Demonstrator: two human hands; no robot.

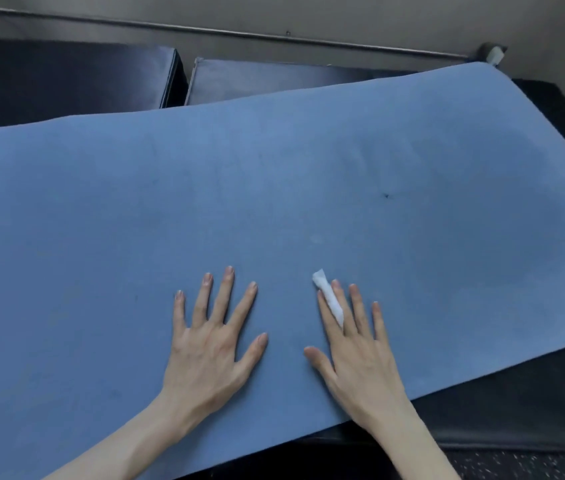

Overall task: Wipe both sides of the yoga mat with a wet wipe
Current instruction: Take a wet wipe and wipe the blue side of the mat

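Note:
The blue yoga mat [274, 188] lies spread out flat and fills most of the view, running from the lower left to the upper right. My left hand [211, 344] presses flat on it, fingers straight and spread. My right hand [354, 351] also lies flat on the mat to the right of the left one. A small rolled white wet wipe [328, 296] is tucked between its straight index and middle fingers, and its tip sticks out past the index finger onto the mat.
Dark padded blocks [66, 81] stand behind the mat at the upper left and centre. A dark pad [516, 410] shows under the mat's near right edge, with speckled floor [516, 465] below it. A rail [239, 32] runs along the grey wall behind.

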